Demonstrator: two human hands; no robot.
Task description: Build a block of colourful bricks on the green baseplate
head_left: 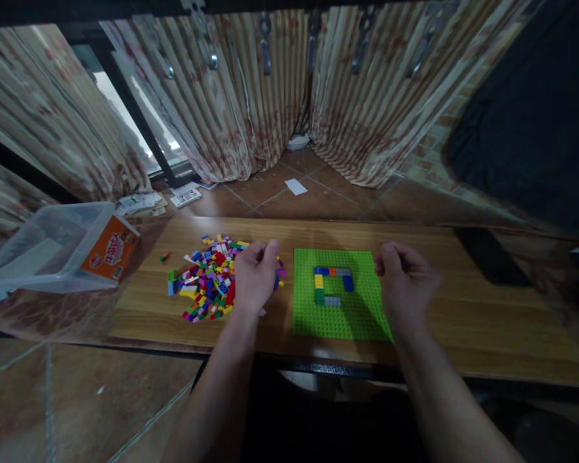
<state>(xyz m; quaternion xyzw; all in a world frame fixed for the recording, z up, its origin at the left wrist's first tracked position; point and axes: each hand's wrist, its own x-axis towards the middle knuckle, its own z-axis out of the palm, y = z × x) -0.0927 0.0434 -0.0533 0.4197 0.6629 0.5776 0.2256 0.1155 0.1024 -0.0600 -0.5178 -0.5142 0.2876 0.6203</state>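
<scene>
While left hand (255,278) curls over brick pile (207,276), right hand (405,283) hovers half-closed, empty, beside green baseplate (338,315).

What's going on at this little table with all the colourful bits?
A person sits at a low wooden table with toy building bricks. Their left hand rests over a loose pile of mixed bricks, fingers curled; whether it holds one cannot be seen. The right hand hovers at the right edge of a green baseplate, where a partial ring of bricks is already fixed. A clear plastic tub lies tipped at the left.
</scene>
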